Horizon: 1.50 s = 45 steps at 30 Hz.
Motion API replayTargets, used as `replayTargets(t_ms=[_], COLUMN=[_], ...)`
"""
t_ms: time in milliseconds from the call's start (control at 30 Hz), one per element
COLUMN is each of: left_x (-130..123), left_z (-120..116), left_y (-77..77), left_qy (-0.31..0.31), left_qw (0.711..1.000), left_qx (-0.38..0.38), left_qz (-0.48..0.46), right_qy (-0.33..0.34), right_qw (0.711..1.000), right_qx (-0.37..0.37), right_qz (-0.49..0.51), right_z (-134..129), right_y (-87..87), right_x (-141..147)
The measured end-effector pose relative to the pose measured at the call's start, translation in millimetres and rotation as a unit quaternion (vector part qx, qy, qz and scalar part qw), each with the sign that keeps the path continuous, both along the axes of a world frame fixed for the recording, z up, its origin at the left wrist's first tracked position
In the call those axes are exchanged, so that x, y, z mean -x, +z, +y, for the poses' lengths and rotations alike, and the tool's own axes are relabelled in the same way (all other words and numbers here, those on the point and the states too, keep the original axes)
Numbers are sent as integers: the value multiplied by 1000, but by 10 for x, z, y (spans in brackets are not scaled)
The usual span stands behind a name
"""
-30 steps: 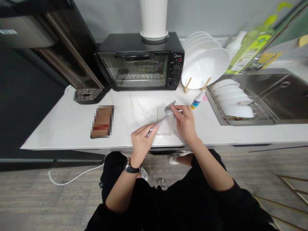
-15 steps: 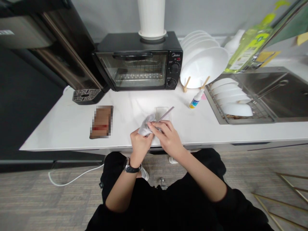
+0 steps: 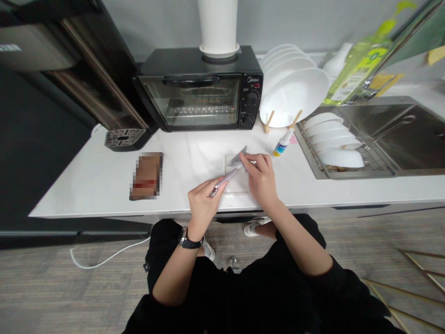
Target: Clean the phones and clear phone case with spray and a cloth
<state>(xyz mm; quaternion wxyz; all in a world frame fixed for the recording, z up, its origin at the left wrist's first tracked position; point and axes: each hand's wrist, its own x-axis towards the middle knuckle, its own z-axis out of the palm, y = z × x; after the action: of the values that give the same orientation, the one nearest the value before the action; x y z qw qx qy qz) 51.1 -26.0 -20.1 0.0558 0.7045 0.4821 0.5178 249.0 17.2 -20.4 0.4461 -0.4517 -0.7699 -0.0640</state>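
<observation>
1. Head view: the fingers of the right hand are pressed together, pinching a grey cloth around the upper end of a slim lilac-silver strip. The cloth hides that end, and we cannot make out what the strip is.
2. The left hand pinches the strip's lower end, with its fingers curled. We cannot see every fingertip from above.
3. The strip slants across a clear plastic box, near the counter's front edge. We cannot tell whether they touch, and the box's transparent walls are hard to make out.
4. A black wristwatch circles the left wrist. The left hand sits just above the front edge of the white marble counter.
5. A small dropper bottle stands just beyond the right hand. Behind the box is a black toaster oven, with a white vase on top, cut off by the frame.
6. We see a brown item, pixelated beyond recognition, well left of the hands. To the right, white bowls sit in a wire dish rack at a steel sink.
</observation>
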Motion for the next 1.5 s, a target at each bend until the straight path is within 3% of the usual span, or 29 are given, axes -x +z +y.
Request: replayTargets(t_ms=[200,333,467,667,833,967,1100,1233,1367,1500], left_x=[44,67,42,-3,-11,-5,36,70,48,7], left_z=[38,58,32,-4,-10,-4,33,62,37,-8], left_y=[-66,-111,-81,-11,-7,-20,-90,-144,-95,-16], left_qy=[40,36,35,-10,-2,-5,32,28,36,-6], left_qw=[997,996,997,1000,1000,1000,998,996,997,1000], left_qx=[-49,-60,-42,-7,-4,-1,-28,-65,-47,-3], left_qz=[51,56,45,4,2,3,44,55,54,19], right_qy=[80,110,88,-20,-27,-16,52,103,91,25], right_qw=[996,993,995,1000,999,999,998,994,995,999], right_qx=[-23,-30,-46,4,29,17,16,21,29,24], right_qz=[-13,-19,-14,0,17,28,24,20,16,33], right_z=[-435,-546,-390,-13,46,-146,-462,-621,-456,-103], right_y=[54,54,28,24,4,4,45,49,15,-10], right_x=[470,584,402,-27,-61,167,491,639,463,121])
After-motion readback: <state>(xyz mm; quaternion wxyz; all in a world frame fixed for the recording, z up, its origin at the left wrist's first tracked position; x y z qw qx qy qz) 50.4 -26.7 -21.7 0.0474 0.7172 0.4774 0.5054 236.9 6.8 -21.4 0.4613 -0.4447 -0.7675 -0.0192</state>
